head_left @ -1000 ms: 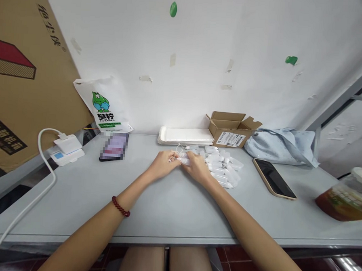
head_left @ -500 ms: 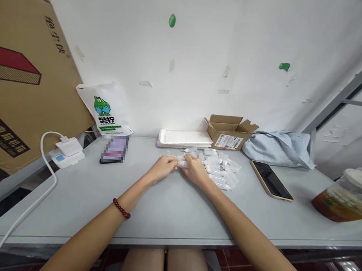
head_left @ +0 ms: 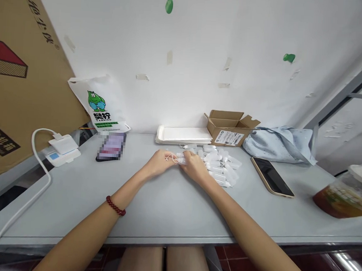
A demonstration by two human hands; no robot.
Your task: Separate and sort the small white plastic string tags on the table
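Note:
My left hand is closed, with its thumb and fingers pinching a thin white cord that loops out toward the right. Close beside it, my right hand has its fingers closed around a small translucent plastic bottle, mostly hidden by the fingers. The cord appears to meet this bottle's tip between the hands. A loose pile of similar small plastic bottles with white tips lies on the table just right of my right hand. Some of them are partly covered by that hand.
Behind the pile are a stack of white flat packets and an open cardboard box. A phone, a pale blue bag and a drink cup stand right. Another phone, a white charger and a paper bag are left.
My left hand has shifted slightly left, away from the right hand, and the white cord loop now shows between them. My right hand keeps its hold. The whole view has tilted a little.

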